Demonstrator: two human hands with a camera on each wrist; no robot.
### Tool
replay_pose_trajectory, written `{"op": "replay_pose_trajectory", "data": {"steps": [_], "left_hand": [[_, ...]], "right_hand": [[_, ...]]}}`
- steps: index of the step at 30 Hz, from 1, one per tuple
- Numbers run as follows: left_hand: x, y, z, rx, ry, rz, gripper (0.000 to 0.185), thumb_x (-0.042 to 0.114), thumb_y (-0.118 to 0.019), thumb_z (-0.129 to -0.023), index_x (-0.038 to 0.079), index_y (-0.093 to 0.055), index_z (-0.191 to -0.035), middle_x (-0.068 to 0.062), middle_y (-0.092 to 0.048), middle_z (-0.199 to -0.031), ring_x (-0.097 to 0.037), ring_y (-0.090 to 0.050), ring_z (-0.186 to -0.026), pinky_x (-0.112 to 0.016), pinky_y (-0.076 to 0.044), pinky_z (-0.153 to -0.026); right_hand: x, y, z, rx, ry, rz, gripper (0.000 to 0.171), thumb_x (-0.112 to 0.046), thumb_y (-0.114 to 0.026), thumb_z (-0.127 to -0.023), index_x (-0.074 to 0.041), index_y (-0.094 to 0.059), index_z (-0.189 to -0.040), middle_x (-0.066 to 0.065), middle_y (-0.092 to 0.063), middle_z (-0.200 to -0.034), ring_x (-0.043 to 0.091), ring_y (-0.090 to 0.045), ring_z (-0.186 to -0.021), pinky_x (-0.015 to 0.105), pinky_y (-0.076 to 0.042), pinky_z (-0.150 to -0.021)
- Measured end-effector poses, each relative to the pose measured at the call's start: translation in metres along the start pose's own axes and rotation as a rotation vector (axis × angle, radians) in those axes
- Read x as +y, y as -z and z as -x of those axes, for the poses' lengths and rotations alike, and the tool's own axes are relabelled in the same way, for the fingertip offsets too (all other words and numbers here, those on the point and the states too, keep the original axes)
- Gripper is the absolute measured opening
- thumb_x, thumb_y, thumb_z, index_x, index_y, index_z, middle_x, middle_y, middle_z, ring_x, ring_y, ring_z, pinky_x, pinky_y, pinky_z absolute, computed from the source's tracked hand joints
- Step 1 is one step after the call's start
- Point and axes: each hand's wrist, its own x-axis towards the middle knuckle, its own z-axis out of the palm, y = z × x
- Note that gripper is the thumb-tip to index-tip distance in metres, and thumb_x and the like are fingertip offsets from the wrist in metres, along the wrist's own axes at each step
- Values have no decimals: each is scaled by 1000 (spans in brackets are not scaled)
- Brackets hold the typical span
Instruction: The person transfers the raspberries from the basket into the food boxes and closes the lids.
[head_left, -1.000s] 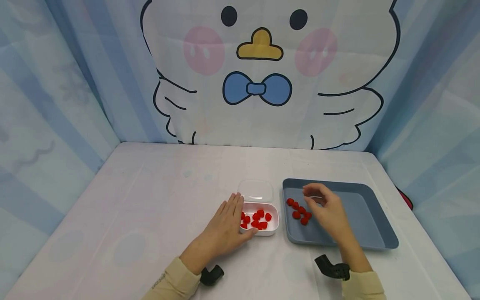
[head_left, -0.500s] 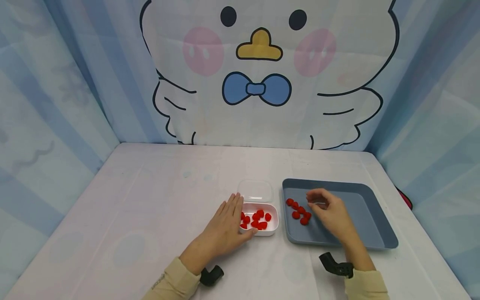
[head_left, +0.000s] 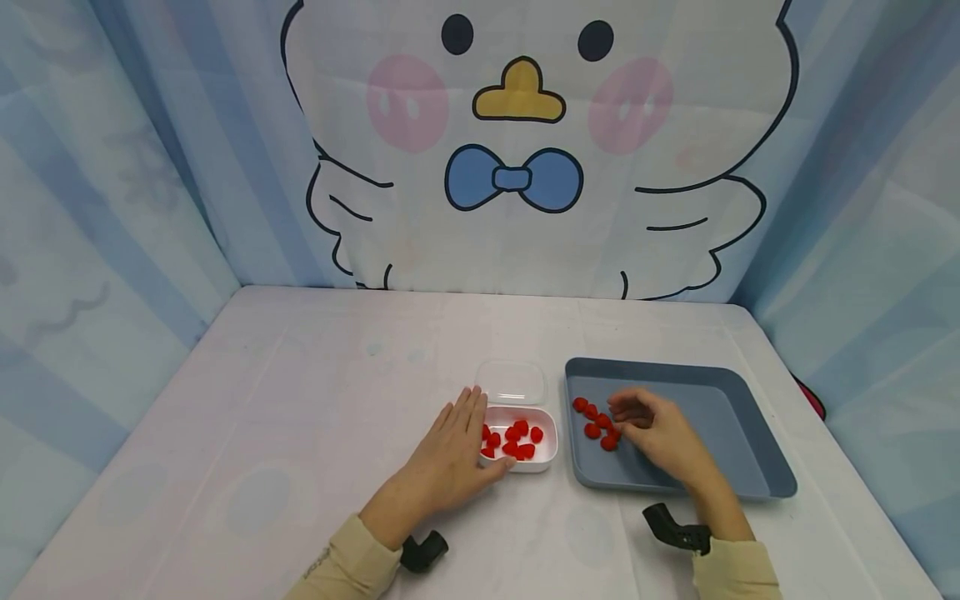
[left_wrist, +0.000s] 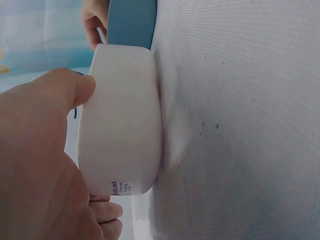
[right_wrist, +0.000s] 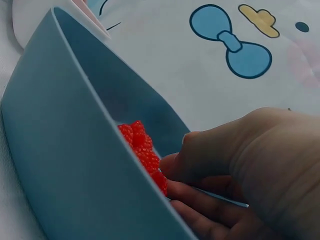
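Note:
Red raspberries (head_left: 592, 431) lie in a loose cluster at the left end of the blue-grey tray (head_left: 720, 425). My right hand (head_left: 663, 433) is low over the tray, with thumb and fingertips right at the cluster's right side; in the right wrist view the thumb overlaps the nearest raspberries (right_wrist: 145, 150). Left of the tray is a small white box (head_left: 550, 450) with several more raspberries (head_left: 521, 427) inside. My left hand (head_left: 442, 467) rests against it, straight fingers along its left side and thumb on its front rim. Small print marks the box's side (left_wrist: 120, 115).
A clear plastic lid (head_left: 512, 382) lies just behind the white box. The white-covered table (head_left: 322, 400) extends left of the left hand. Behind stands a curtain (head_left: 517, 250) with a cartoon figure. Each wrist carries a black camera mount (head_left: 678, 531).
My right hand first drew slightly right, away from the raspberries, then lowered and came back to their right side. The left hand and the white box have stayed in place.

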Motion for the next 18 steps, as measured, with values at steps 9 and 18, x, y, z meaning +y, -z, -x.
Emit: {"op": "replay_pose_trajectory", "data": {"steps": [9, 18], "left_hand": [[0, 1, 0, 2, -1, -2, 97, 58, -60, -89, 4, -19, -157, -13, -18, -166, -31, -15, -155, -51, -20, -124], [0, 0, 0, 4, 1, -5, 96, 58, -60, -89, 4, -19, -157, -13, -18, -166, -30, -16, -155, -50, -20, -124]], "right_hand": [[-4, 0, 0, -21, -8, 31, 33, 8, -62, -87, 1, -62, -119, 17, -68, -110, 24, -66, -96, 18, -55, -79], [-4, 1, 1, -46, -5, 46, 31, 8, -65, -86, 1, -63, -116, 15, -69, -105, 21, -66, -92, 20, -55, -76]]}}
